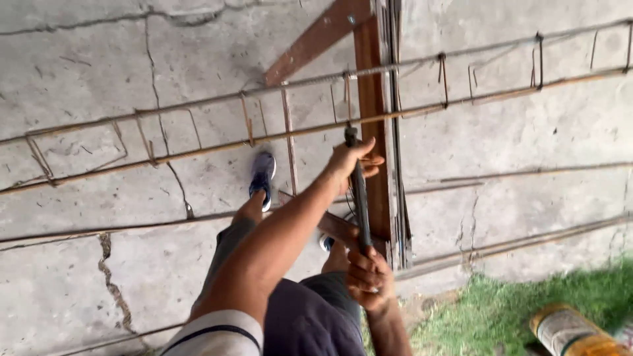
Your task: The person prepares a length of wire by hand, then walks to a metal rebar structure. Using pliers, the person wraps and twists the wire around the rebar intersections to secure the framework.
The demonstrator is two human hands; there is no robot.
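Left hand [349,161] is extended well forward, arm nearly straight, fingers curled around the upper part of a dark metal tool [360,198]; the grip looks closed, thumb over the top. Right hand [366,280] sits close to the body, fist wrapped on the lower end of the same tool. So both hands are clamped on one bar-like tool, stacked along it and well apart. Long axis of the tool runs near-vertical in the frame, pointing away from the body toward the rebar cage [316,105]. Its tip [351,135] touches or sits just under the lower long bar of the cage; the exact contact is blurred, cannot tell whether it hooks a tie. The cage lies crosswise to the tool, its long bars running left to right with a slight rise to the right, several rusty stirrups [247,118] looped around them. Left hand is the nearer one to the cage, just below it; right hand is well back. The cage rests across a brown steel stand [372,79] just right of the left hand. Below, a blue shoe [262,177] on cracked concrete floor [86,264]; loose bars [527,173] lie further right, grass [527,303] and a yellowish can [570,333] at lower right.
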